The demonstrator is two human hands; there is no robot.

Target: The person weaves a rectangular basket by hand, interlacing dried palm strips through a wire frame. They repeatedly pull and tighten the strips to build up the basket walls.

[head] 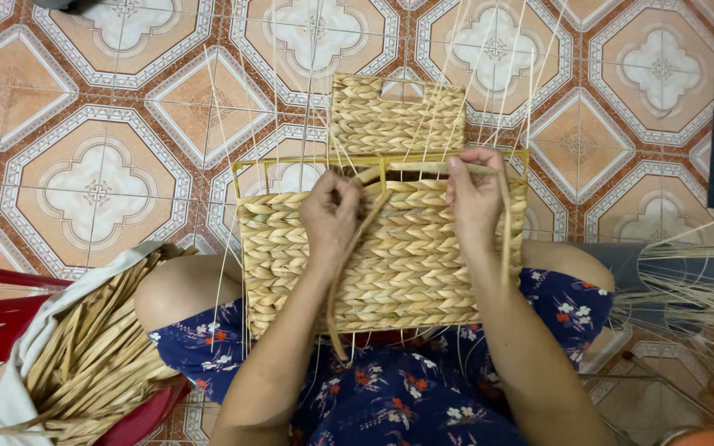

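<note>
Our left hand (pixel 330 216) and right hand (pixel 474 194) pinch one flat straw strand (pixel 357 248) — running crosswise along the half-woven basket's (pixel 406 264) top edge.

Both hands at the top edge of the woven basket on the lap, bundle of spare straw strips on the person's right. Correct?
Not quite. The head view shows the bundle of straw strips on the person's left. Both hands, left and right, are at the woven basket top edge.

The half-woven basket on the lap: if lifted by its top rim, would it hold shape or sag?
Probably holds shape: the woven basket is built on a yellow wire frame, which looks rigid. Likely light for its size, being dried fibre. The thin upright strands above the rim look loose and would likely flop; the left hand and right hand are at the rim.
</note>
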